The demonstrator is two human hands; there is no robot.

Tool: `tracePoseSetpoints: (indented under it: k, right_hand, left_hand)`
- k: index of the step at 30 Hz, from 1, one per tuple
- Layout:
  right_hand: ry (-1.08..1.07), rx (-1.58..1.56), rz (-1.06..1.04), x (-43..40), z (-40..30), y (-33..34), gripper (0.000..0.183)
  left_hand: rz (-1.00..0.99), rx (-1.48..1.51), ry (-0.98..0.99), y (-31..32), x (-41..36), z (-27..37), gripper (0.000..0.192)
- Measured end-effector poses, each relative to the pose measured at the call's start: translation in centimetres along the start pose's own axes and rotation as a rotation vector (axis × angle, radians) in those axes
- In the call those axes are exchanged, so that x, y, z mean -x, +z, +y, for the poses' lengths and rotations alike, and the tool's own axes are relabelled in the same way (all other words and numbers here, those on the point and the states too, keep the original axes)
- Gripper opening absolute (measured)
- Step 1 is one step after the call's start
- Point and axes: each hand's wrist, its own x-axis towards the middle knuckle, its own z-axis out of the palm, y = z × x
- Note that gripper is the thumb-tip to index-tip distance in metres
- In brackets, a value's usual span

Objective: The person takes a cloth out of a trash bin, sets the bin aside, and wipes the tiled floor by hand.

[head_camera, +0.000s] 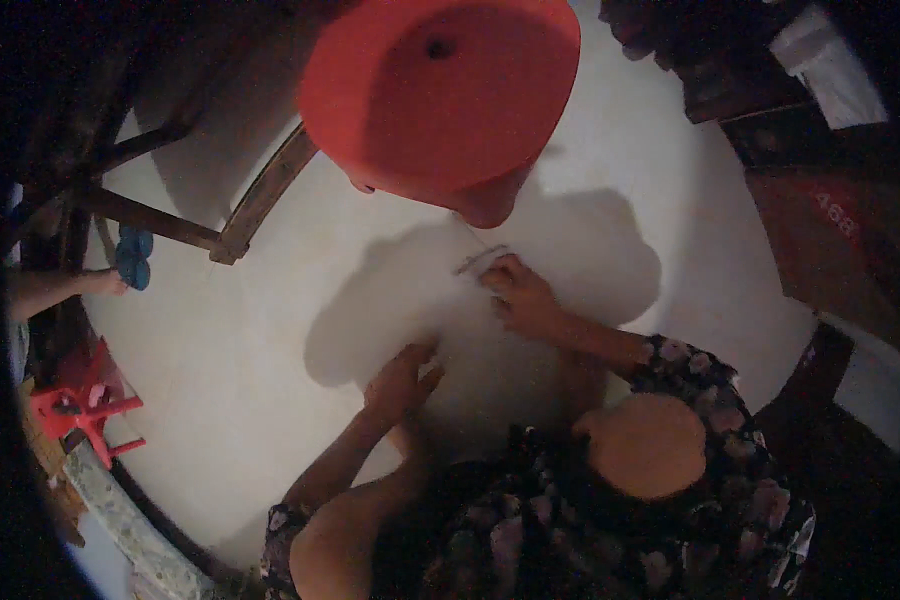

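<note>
My right hand [523,301] is closed around a small, thin, pale object [481,259] with a dark edge; what it is cannot be made out. A fine thread-like line [471,229] runs from near that object up towards the rim of a red plastic stool [465,112]. The stool stands just beyond my hands and has a dark hole in its top. Lower and to the left, my left hand [403,381] hovers over the pale floor [247,360] with thumb and fingers apart. I see nothing in it. My bare knees [649,446] are below both hands.
A dark wooden frame [229,244] stands at upper left. Near it is another person's foot [105,282] with a blue sandal [135,259]. Small red plastic furniture [94,405] lies at the left edge. A printed cardboard box [832,240] and a white packet [832,79] are at right.
</note>
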Motion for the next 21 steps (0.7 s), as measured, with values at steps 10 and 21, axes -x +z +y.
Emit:
tracePoseSetpoints:
  k: [10, 21]
  right_hand:
    - [-0.102, 0.138, -0.179, -3.7, -2.7, 4.4, 0.043]
    - [0.219, 0.087, -0.122, -3.0, -5.7, 5.2, 0.055]
  left_hand:
    - [0.257, 0.012, 0.351, 0.1, -1.1, -5.1, 0.041]
    - [0.447, 0.259, 0.322, 3.3, -2.4, -3.6, 0.050]
